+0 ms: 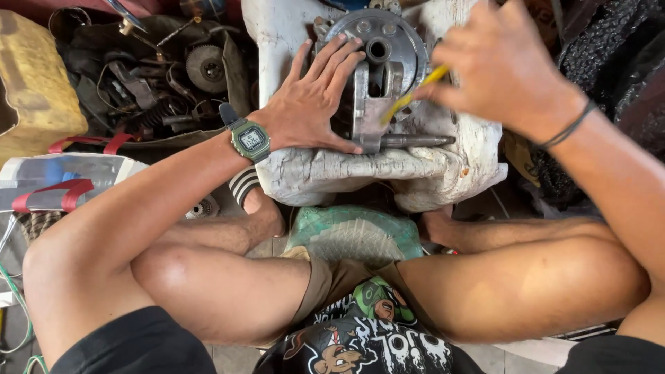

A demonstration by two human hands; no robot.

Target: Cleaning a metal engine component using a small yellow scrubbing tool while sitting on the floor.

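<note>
Sitting low, knees spread wide, working over a white block point(360, 173) with a cracked, peeling surface, lying just ahead of the legs. Resting on top of that block: a grey metal engine part point(377, 76), round plate with bolt heads and a central hole, a flat bracket running down its middle, and a steel shaft point(415, 141) sticking out to the right near the lower edge. Pressing down flat on the part's left side with the left hand point(305, 111), fingers point(332, 62) spread and laid across the metal, thumb reaching toward the base of the shaft; green digital watch point(250, 139) strapped on that wrist. Hovering over the part's right side with the right hand point(499, 66), fingers closed and pinching a thin yellow tool point(409, 97), blurred, angling down-left with its tip touching or just above the bracket; cannot tell which. Dark band point(568, 128) circling the right wrist. Lying to the left, well apart from the block: a heap of dark oily parts with a toothed gear point(206, 67) among them, a worn yellow block point(34, 83), and red straps point(69, 194) over a pale bag. Sitting between the knees, near the block: a green woven sack point(353, 235).
</note>
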